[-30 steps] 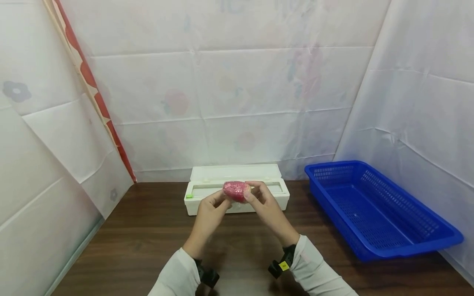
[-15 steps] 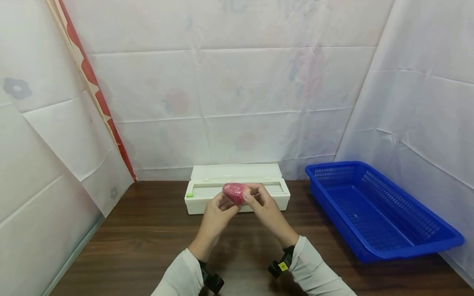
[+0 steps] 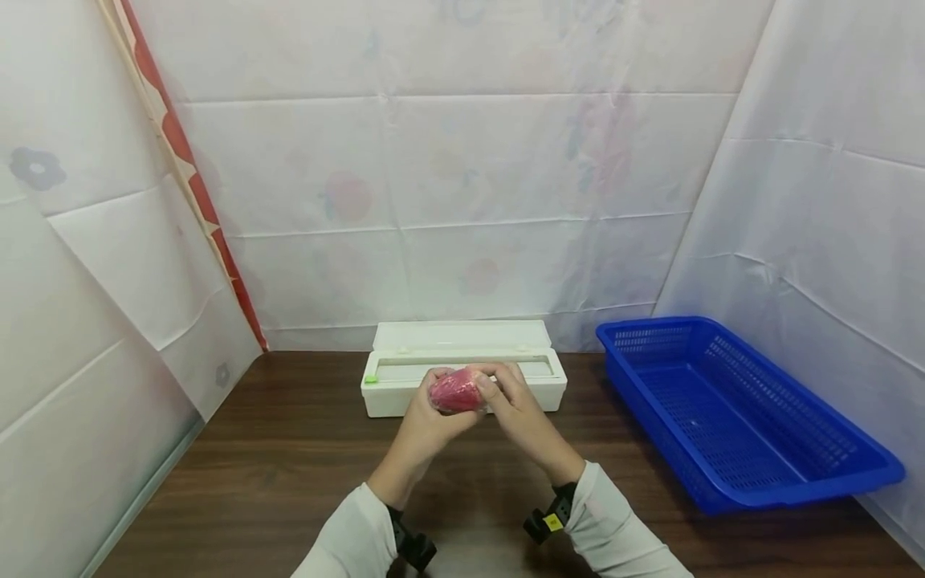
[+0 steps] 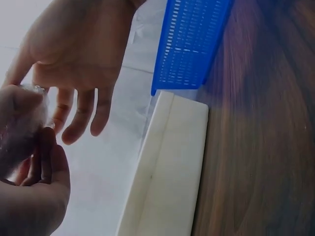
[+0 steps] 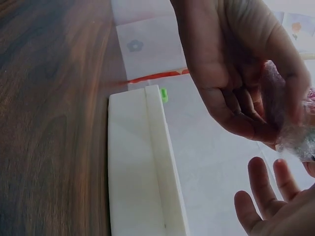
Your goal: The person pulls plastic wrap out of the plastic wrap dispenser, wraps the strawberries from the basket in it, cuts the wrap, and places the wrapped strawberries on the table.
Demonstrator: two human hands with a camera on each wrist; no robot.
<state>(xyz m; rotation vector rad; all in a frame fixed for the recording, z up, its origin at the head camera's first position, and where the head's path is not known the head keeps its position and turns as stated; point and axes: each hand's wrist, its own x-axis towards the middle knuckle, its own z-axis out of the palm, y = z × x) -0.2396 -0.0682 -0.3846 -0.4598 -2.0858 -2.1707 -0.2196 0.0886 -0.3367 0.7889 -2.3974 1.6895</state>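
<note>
A rounded pinkish-red item (image 3: 455, 391), covered in shiny clear film, is held between both hands above the front of a white box; its kind cannot be told. My left hand (image 3: 421, 427) grips it from the left and below, thumb along its near side. At its right end, my right hand (image 3: 522, 413) pinches it with thumb and forefinger. The right hand's other fingers extend away from the item in the left wrist view. The white box (image 3: 390, 404) has its lid (image 3: 462, 333) raised. Crinkled film (image 5: 295, 142) shows at the item's end in the right wrist view.
A blue perforated basket (image 3: 784, 490) stands on the right of the dark wooden table (image 3: 289, 449). White sheeting (image 3: 433, 160) encloses the back and sides. A small green piece (image 3: 371, 379) sits at the box's left end.
My left hand has moved from pinching the item's left end to wrapping further round it. The item has turned slightly and sits a little lower. The right hand keeps its pinch.
</note>
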